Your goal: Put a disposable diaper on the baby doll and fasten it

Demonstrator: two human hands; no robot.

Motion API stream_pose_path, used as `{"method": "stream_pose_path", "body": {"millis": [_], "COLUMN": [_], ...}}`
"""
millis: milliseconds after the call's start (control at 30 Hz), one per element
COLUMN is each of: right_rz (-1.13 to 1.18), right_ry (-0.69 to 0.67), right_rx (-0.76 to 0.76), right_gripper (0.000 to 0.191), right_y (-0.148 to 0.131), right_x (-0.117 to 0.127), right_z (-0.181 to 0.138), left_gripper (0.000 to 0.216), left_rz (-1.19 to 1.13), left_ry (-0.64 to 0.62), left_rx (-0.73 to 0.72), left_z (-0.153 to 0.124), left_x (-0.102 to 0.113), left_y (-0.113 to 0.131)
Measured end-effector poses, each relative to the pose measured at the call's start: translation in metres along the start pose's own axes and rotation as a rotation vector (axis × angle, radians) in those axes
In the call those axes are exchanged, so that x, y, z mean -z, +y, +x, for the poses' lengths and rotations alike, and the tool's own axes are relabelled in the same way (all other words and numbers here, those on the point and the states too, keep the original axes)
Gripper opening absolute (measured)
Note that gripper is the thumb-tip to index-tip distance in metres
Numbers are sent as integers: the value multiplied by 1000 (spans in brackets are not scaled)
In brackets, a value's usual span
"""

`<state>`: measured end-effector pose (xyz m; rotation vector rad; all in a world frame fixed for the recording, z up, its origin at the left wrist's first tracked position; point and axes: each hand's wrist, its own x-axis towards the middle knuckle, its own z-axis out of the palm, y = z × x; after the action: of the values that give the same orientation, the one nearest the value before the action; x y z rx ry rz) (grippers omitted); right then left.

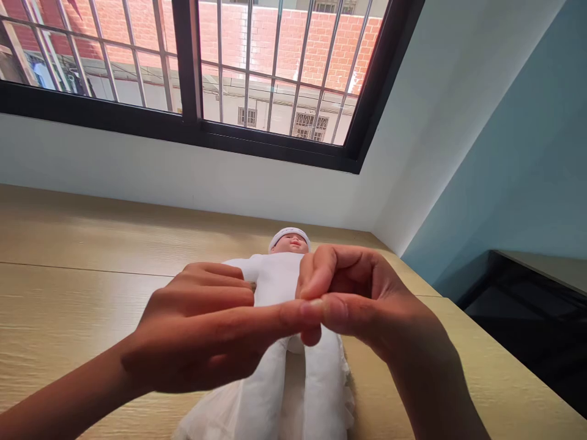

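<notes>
Lying on its back on the pale wooden table is a doll dressed all in white, with a white band round its head. Its head points away towards the wall and its legs run back towards the person. Both of the person's hands hang just above its waist and hide that part of it. The left hand is half open: the forefinger stretches out straight to the right while the other fingers bend loosely above it, and I see nothing held in it. The right hand is curled in, fingers folded over and the thumb laid flat, its tip meeting the tip of the left forefinger. Whether any cloth is caught in that pinch I cannot tell from where I stand. Behind the table a black-framed window with metal bars looks out on a red brick building. To the right is a blue wall, with a dark glossy surface below it.
</notes>
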<state>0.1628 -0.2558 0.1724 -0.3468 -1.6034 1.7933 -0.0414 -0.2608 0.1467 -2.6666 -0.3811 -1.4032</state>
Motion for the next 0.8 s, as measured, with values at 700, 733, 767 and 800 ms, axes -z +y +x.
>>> {"method": "stream_pose_path", "body": {"millis": [700, 733, 767, 800], "right_rz": [47, 47, 44, 41], "right_ry": [-29, -25, -21, -17], "right_rx": [74, 69, 55, 44], "right_gripper": [10, 10, 10, 10], "right_y": [6, 6, 5, 4], "right_x": [3, 3, 2, 2], "right_z": [0, 0, 0, 0], "left_gripper": [42, 41, 39, 38], "left_rz": [132, 110, 87, 69], "left_ry": [-13, -10, -9, 0], "left_rx": [12, 9, 5, -2], "left_z": [1, 2, 3, 4], "left_x": [-2, -2, -2, -2], "left_y": [6, 6, 6, 6]}}
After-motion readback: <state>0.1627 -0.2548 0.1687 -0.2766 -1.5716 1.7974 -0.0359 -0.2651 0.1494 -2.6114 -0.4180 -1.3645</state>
